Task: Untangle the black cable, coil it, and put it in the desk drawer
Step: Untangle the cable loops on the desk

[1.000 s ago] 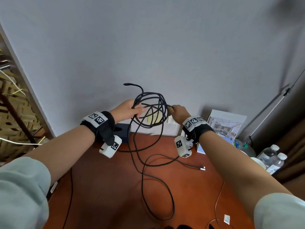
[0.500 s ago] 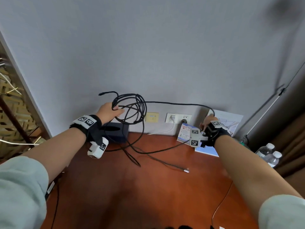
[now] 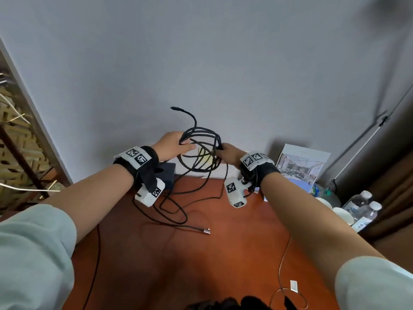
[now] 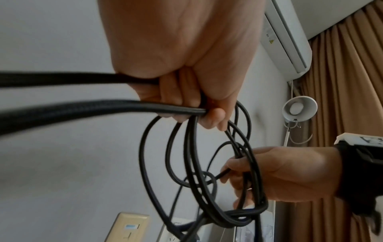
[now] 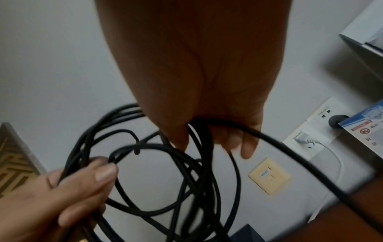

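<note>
Cable [image 3: 201, 151] coil between both hands, left hand [image 3: 172, 145] and right hand [image 3: 230, 154] each gripping opposite sides.

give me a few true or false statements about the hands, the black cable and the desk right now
1. Both hands hold the coiled part of the black cable. True: the left hand grips one side of the loops, the right hand the other.
2. The whole cable is coiled up off the desk. False: loose lengths still trail on the wooden desk, ending in a metal-tipped plug.
3. One cable end sticks up above the coil. True: a black connector end rises over the loops.
4. The water bottles stand by the left arm. False: they stand at the desk's right edge.
5. The coil rests flat on the desk. False: it is held up in front of the wall.
</note>
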`<state>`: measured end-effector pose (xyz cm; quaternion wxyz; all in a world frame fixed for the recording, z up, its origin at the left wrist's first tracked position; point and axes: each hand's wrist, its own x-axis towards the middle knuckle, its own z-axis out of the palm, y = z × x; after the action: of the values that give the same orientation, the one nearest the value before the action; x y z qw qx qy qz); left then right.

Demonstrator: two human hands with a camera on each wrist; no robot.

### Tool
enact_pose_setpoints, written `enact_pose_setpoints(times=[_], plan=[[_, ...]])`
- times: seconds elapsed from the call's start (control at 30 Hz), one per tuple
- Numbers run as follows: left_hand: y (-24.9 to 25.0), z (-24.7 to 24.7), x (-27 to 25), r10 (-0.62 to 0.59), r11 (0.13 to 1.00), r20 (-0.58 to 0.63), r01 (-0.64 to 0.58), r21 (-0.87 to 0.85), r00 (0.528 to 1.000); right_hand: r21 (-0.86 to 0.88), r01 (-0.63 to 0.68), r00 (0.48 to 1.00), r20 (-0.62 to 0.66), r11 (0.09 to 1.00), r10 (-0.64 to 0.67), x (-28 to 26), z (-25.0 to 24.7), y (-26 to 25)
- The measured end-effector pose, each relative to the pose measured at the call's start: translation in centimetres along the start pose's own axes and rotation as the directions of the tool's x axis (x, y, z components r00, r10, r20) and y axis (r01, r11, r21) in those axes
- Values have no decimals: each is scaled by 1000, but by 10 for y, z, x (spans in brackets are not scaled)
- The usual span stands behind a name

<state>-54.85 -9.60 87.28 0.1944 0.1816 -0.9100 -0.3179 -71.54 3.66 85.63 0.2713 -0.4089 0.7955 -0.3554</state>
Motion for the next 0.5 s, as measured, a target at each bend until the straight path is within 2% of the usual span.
enact_pose_setpoints(times=[0.1,0.13,0.2,0.3,0.37,0.43,0.5], plan=[[-6,-2,-2,-18,998,-29,16,-61,999,-76,-7,998,-61,997,2,2,-2,1],[-9,-3,-2,-21,999,-31,20,-50,999,-49,-8,996,-88,999,4,2,-4,3],[-12,-6,-3,-32,998,2,32,-47,999,147,36,983,-182,989,-9,1,-9,9],[-15,-8,-5,-65,997,72,68,-38,995,420,130,936,-352,898,29,-2,-16,17],[-18,-10,-6,-93,995,80,96,-30,992,562,188,895,-436,806,95,-5,-24,29],[-25,-13,-7,-118,992,69,120,-27,991,686,222,827,-509,693,240,-7,-34,42],[-33,-18,-8,-137,988,71,142,-61,988,754,190,763,-517,629,389,-11,-49,60]])
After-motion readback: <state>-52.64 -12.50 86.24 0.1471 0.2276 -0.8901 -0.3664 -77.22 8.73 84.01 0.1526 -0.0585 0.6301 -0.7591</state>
